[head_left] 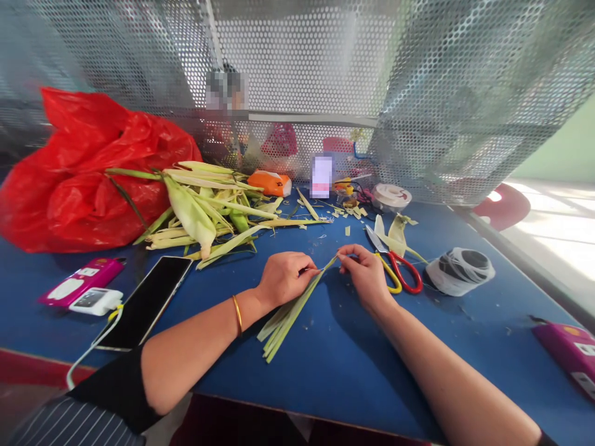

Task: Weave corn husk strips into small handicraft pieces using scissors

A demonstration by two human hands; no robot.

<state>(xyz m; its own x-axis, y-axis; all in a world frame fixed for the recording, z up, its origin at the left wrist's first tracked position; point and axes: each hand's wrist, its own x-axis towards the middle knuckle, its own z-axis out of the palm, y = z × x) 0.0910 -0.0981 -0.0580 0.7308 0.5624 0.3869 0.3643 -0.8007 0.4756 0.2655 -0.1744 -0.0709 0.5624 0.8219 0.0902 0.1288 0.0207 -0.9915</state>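
Note:
A bundle of pale green corn husk strips [290, 325] slants across the blue table, its loose ends toward me. My left hand [286, 279], with a gold bangle at the wrist, is closed over the bundle's upper left side, thumb and finger pinched near the narrow end. At that narrow tip, the fingers of my right hand [365, 275] pinch the husk. A thin whitish line, perhaps thread, shows between the two hands. Just beyond my right hand lie scissors [393, 263] with one red and one yellow handle. A spool of grey-white thread [460, 271] lies farther right.
A heap of corn husks [195, 210] lies beside a red plastic bag [93, 173] at the left. A dark-screened phone [146, 303] and a purple packet [82, 282] are nearer. Behind stand an orange packet [269, 183], white tape roll [392, 197] and perforated metal screen [302, 56].

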